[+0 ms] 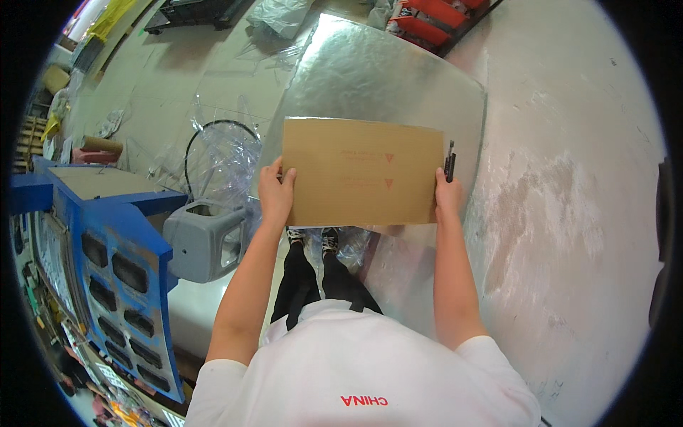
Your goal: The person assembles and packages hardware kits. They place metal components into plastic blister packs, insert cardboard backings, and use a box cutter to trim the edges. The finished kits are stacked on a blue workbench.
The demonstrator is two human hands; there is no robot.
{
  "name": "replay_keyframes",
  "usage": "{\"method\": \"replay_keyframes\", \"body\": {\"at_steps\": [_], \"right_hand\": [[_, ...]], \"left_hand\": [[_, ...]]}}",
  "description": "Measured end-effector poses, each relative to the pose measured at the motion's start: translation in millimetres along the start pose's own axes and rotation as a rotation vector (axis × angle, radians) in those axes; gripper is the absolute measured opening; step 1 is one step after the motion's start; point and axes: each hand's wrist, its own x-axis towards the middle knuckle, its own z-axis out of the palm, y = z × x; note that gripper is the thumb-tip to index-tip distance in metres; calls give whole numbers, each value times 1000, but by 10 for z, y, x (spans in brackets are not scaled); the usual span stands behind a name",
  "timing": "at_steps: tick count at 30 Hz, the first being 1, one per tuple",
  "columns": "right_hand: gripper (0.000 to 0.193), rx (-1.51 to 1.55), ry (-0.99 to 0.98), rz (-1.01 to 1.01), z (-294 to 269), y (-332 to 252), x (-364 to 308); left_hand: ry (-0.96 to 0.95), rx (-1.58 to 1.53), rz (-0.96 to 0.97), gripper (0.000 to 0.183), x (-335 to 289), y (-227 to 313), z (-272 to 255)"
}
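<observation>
A flat brown cardboard sheet (356, 203) with faint red print is held out level in front of me. My left hand (276, 191) grips its left edge, thumb on top and fingers mostly hidden underneath. At the opposite edge, my right hand (448, 196) pinches the cardboard with its thumb on top. A slim dark pen-like tool (450, 160) sticks up from the right hand, beside the sheet's edge; its exact kind is unclear. Beyond and below the cardboard lies a large silvery foil-like sheet (384, 71), partly covered by it.
Left of me stands a blue metal frame (135, 235) with dark oval holes, and a grey plastic housing (203, 245) beside it. Crumpled clear plastic film (224, 160) and a black hose lie on the floor. Red items on a rack (434, 21) stand at the far side.
</observation>
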Motion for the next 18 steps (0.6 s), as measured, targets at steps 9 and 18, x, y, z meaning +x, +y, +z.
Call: {"method": "replay_keyframes", "body": {"at_steps": [9, 18], "right_hand": [[49, 60, -12, 75, 48, -153, -167], [43, 151, 16, 57, 117, 11, -55]], "left_hand": [[-21, -58, 40, 43, 127, 26, -218], [-100, -315, -85, 37, 232, -2, -133]]}}
